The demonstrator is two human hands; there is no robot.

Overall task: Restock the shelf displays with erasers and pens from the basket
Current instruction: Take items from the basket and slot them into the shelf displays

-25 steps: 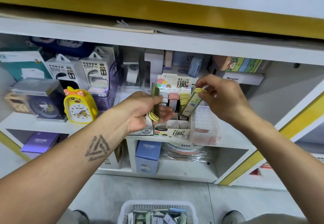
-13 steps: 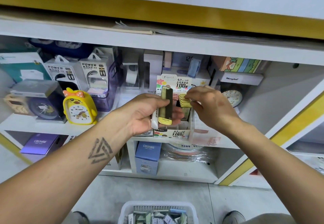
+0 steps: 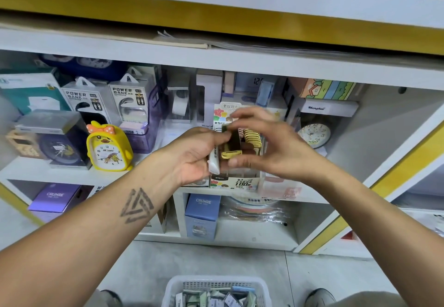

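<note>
White shelving [image 3: 216,61] with yellow trim stands on grey floor [image 3: 192,263].

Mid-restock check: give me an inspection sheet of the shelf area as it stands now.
Surface: white shelf, crowded with boxed goods.
Job's things: display box on the shelf, yellow-topped packs standing in it; basket on the floor below, holding small packs.
Clutter: yellow duck clock, two power bank boxes, round clock, blue box on the lower shelf.
Hands: left hand grips a few slim packs; right hand pinches one of them, top and bottom.
Cables: nothing seen.
Surroundings: grey floor, shoe tips beside the basket, red banner overhead.
</note>
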